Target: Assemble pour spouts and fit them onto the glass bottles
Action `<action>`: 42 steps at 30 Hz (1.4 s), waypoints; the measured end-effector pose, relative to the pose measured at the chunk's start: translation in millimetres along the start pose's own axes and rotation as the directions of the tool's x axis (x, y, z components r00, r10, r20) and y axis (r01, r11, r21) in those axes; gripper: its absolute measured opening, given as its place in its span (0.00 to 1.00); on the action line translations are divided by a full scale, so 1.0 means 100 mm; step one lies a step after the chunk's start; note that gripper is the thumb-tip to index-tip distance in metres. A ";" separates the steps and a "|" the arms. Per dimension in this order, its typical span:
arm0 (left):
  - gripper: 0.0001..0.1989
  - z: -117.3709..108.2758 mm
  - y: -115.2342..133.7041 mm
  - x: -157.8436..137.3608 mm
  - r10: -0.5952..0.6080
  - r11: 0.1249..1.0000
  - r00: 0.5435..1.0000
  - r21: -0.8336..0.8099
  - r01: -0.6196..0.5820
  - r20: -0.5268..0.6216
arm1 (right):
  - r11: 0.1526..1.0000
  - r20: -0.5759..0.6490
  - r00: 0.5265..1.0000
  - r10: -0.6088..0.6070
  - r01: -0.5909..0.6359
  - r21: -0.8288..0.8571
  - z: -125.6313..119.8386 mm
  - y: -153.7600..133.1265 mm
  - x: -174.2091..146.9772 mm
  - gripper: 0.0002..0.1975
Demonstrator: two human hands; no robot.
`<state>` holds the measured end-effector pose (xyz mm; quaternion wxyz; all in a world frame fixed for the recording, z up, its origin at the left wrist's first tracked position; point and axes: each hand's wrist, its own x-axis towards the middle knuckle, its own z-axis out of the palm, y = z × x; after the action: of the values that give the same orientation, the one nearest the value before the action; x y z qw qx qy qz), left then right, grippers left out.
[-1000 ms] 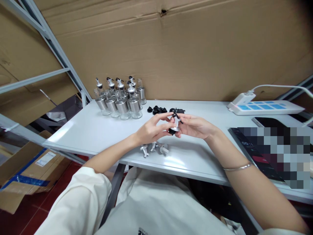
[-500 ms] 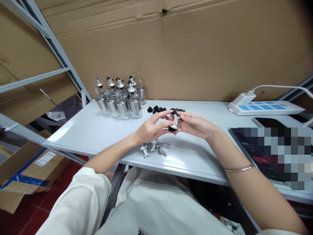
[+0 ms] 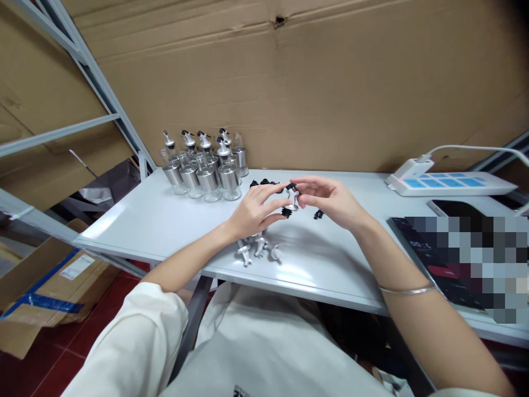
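Between my two hands is a silver bottle pour spout (image 3: 293,208) with a black ribbed stopper (image 3: 286,212) underneath and a black flip cap (image 3: 292,187) on top. My left hand (image 3: 254,212) grips it from the left, fingertips on the stopper and cap. From the right, the thumb and fingers of my right hand (image 3: 330,199) pinch at the cap and nozzle. Several loose silver pour spouts (image 3: 260,246) lie below my left wrist. Behind my left fingers are black stoppers (image 3: 264,182), partly hidden. Small black pieces (image 3: 318,214) lie under my right hand.
Several glass oil bottles (image 3: 209,181) with steel bands stand at the back left, some topped with spouts. A power strip (image 3: 454,183), a phone (image 3: 452,208) and a dark-screened device (image 3: 430,259) lie at right. Cardboard (image 3: 330,82) walls the table's back.
My right hand has shifted up and rightward, its fingers now higher over the cap. Small black pieces on the table beneath it have come into view. My left hand keeps its hold.
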<state>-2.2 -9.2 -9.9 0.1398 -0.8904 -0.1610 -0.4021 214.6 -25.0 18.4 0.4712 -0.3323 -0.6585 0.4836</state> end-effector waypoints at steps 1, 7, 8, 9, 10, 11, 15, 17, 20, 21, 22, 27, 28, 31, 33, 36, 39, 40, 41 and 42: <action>0.14 0.00 0.00 0.00 0.002 1.000 1.000 -0.002 -0.002 -0.003 | 1.000 0.007 1.000 0.007 -0.007 -0.004 -0.01 0.00 0.00 0.19; 0.15 0.00 0.01 0.01 0.009 0.999 0.999 -0.032 -0.010 -0.050 | 0.964 0.109 0.988 0.109 -0.132 0.231 -0.02 -0.03 -0.01 0.19; 0.15 0.00 0.01 0.01 0.013 1.000 0.998 -0.025 -0.014 -0.055 | 0.943 0.125 0.982 0.144 -0.174 0.283 -0.01 -0.03 -0.01 0.18; 0.15 0.00 0.02 0.01 0.021 1.000 0.998 -0.012 -0.021 -0.057 | 0.923 0.138 0.975 0.175 -0.212 0.321 -0.01 -0.03 -0.01 0.17; 0.15 0.00 0.02 0.00 0.027 1.000 0.998 0.004 -0.027 -0.057 | 0.908 0.149 0.968 0.201 -0.242 0.343 0.00 -0.02 -0.01 0.16; 0.15 0.00 0.03 0.00 0.031 0.999 0.998 0.021 -0.030 -0.054 | 0.897 0.162 0.962 0.222 -0.266 0.354 0.01 -0.01 -0.01 0.15; 0.14 0.00 0.05 -0.01 0.034 0.995 0.998 0.096 -0.028 -0.059 | 0.864 0.257 0.936 0.239 -0.326 0.384 0.04 0.05 -0.01 0.13; 0.13 0.00 0.05 -0.01 0.054 0.993 0.996 0.107 -0.047 -0.066 | 0.839 0.319 0.919 0.232 -0.355 0.412 0.04 0.06 -0.02 0.14; 0.13 0.00 0.06 0.00 0.087 0.995 0.994 0.058 -0.083 -0.067 | 0.802 0.381 0.897 0.223 -0.391 0.451 0.04 0.06 -0.04 0.12; 0.13 0.00 0.06 0.01 0.090 0.995 0.994 0.041 -0.088 -0.062 | 0.793 0.393 0.894 0.217 -0.396 0.463 0.03 0.06 -0.05 0.11; 0.13 0.00 0.06 0.01 0.092 0.995 0.994 0.029 -0.091 -0.056 | 0.785 0.401 0.892 0.209 -0.397 0.475 0.03 0.06 -0.05 0.11; 0.13 0.00 0.06 0.01 0.115 0.993 0.992 -0.002 -0.115 -0.042 | 0.775 0.416 0.893 0.174 -0.385 0.501 0.01 0.10 -0.04 0.10; 0.13 0.00 0.06 0.01 0.119 0.993 0.992 -0.015 -0.119 -0.038 | 0.777 0.413 0.894 0.173 -0.381 0.500 0.01 0.10 -0.04 0.10; 0.14 0.00 0.05 0.00 0.121 0.991 0.992 -0.050 -0.123 -0.024 | 0.790 0.403 0.898 0.177 -0.374 0.486 0.01 0.11 -0.03 0.10; 0.13 0.00 0.05 0.01 0.135 0.989 0.990 -0.053 -0.137 -0.029 | 0.802 0.397 0.900 0.180 -0.368 0.471 0.01 0.10 -0.03 0.10; 0.13 -0.01 0.06 0.03 0.158 0.986 0.986 -0.045 -0.160 -0.053 | 0.811 0.384 0.905 0.184 -0.360 0.460 0.01 0.09 -0.03 0.11; 0.13 -0.01 0.07 0.04 0.159 0.986 0.986 -0.046 -0.161 -0.057 | 0.814 0.376 0.906 0.193 -0.362 0.455 0.01 0.09 -0.04 0.12; 0.13 -0.01 0.07 0.04 0.157 0.986 0.986 -0.047 -0.160 -0.054 | 0.815 0.376 0.905 0.196 -0.364 0.451 0.01 0.09 -0.04 0.12; 0.13 -0.01 0.07 0.04 0.158 0.986 0.986 -0.046 -0.161 -0.050 | 0.816 0.377 0.904 0.200 -0.366 0.447 0.01 0.09 -0.04 0.12; 0.13 -0.01 0.07 0.04 0.163 0.985 0.985 -0.046 -0.165 -0.049 | 0.818 0.379 0.903 0.202 -0.368 0.441 0.01 0.09 -0.04 0.12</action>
<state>2.1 -15.7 -7.0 0.1536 -0.8947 -0.0739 -0.4129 214.4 -26.1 8.4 0.3512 -0.2124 -0.5177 0.7507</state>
